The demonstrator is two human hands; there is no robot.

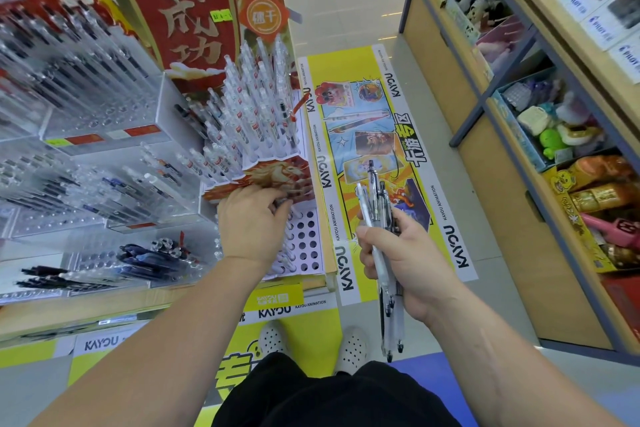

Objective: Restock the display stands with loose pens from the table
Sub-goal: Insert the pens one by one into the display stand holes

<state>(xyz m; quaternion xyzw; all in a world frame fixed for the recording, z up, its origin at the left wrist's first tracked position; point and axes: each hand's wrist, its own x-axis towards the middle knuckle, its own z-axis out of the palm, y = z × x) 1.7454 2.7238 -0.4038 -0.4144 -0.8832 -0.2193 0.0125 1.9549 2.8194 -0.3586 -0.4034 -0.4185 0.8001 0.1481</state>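
My right hand (401,253) grips a bundle of several clear pens (379,218), held upright over the aisle floor. My left hand (252,222) reaches to the front of the red horse-print display stand (277,177), fingers curled at its lower edge above a white perforated pen tray (306,243). Whether the fingers hold a pen is hidden. The stand is packed with clear upright pens (249,107). Clear acrylic tiered stands (104,135) to the left hold rows of dark pens.
A wooden table edge (104,308) runs below the stands. Yellow floor graphics (374,156) cover the aisle. Wooden shelving (519,121) with plush toys and packaged goods lines the right. My feet in white clogs (311,347) stand near the table.
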